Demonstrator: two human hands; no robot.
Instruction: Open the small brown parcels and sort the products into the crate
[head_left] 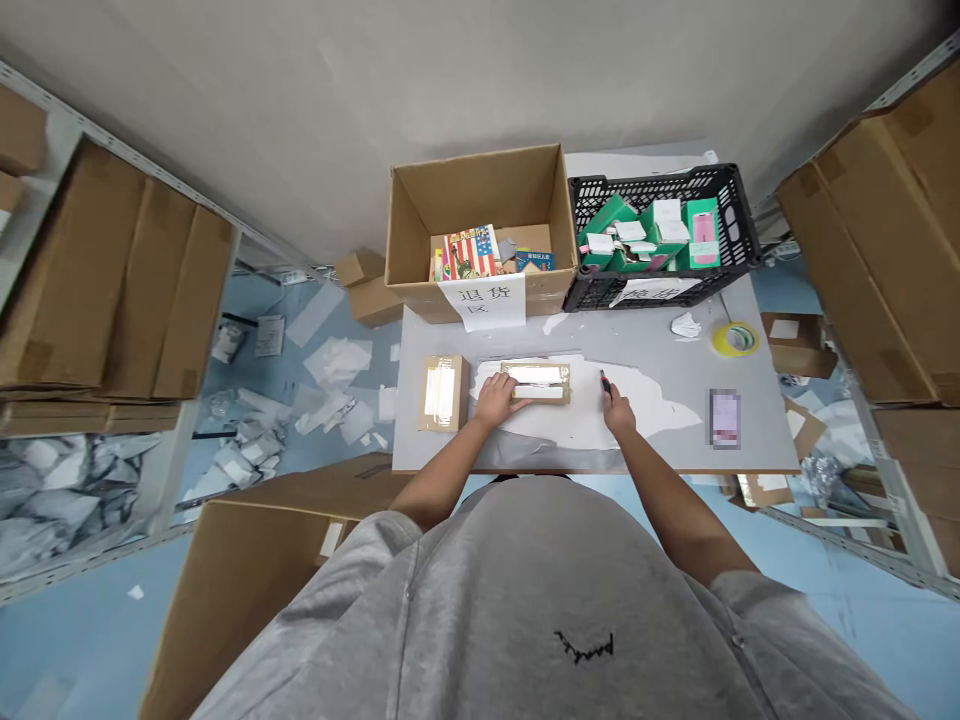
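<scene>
Nearest: grey sweatshirt (pixel 480 600) across the person's own chest, a small black mark on its front.
Left hand (pixel 495 400): released, lying flat with the fingers against the near edge of a kraft parcel (pixel 535 383), not gripping it.
Right hand (pixel 619 412): clenched around a slim pen (pixel 604 381), just above a white paper sheet (pixel 585 420); whether the tip touches the paper is hard to tell.
Second parcel: kraft too (pixel 442 393), lying just left of the first, apart from both hands.
Parcel state: both look closed under glossy tape, each with a pale strip on top.
Work surface: grey table (pixel 675 340) carrying both parcels, a yellow tape roll (pixel 735 339), a crumpled white scrap (pixel 685 325) and a pixelated pink card (pixel 724 418).
Beyond: open cardboard box (pixel 480 190) with a handwritten sign (pixel 484 302) on its front, and a black plastic crate (pixel 739 215) beside it.
Contents: books (pixel 471 252) lie in the box; green-and-white cartons (pixel 637 230) fill much of the crate.
Counts: two hands, two parcels, one pen, one tape roll, one box, one crate; at least two books; cartons too overlapped to count exactly.
Surroundings: flattened cartons (pixel 112 280) on shelving, paper scraps (pixel 337 360) on the blue floor.
</scene>
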